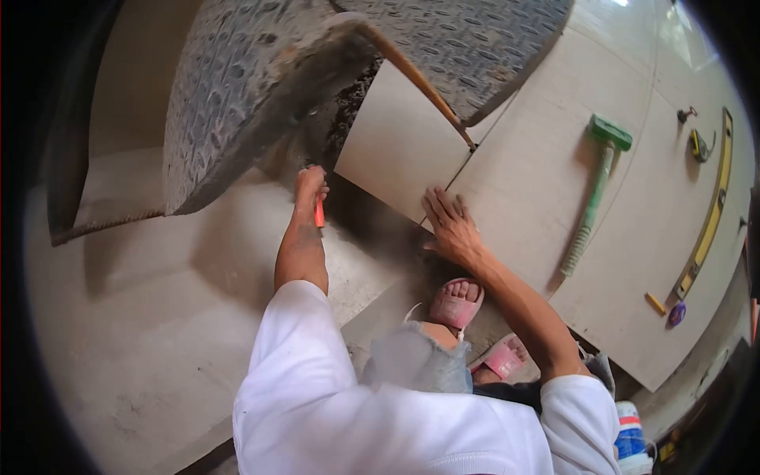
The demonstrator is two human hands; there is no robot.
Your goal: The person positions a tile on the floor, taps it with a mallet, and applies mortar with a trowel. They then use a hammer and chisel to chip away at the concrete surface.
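Observation:
My left hand (311, 184) is closed round a red-orange handle (320, 214); the tool's other end is hidden in the dark gap beside the tile. My right hand (451, 222) lies open, fingers spread, on the floor tiles near a joint. Between my hands and just beyond them sits a beige tile (404, 134), its near edge along a dark, rough strip. A rusty-edged metal tread plate (467, 47) stands over its far side.
On the tiled floor at right lie a green mallet (591, 202), a tape measure (699, 146), a yellow level (707, 214), a purple roll (676, 314) and an orange stick (655, 304). Another textured step (226, 95) rises at left. My sandalled feet (457, 302) are below.

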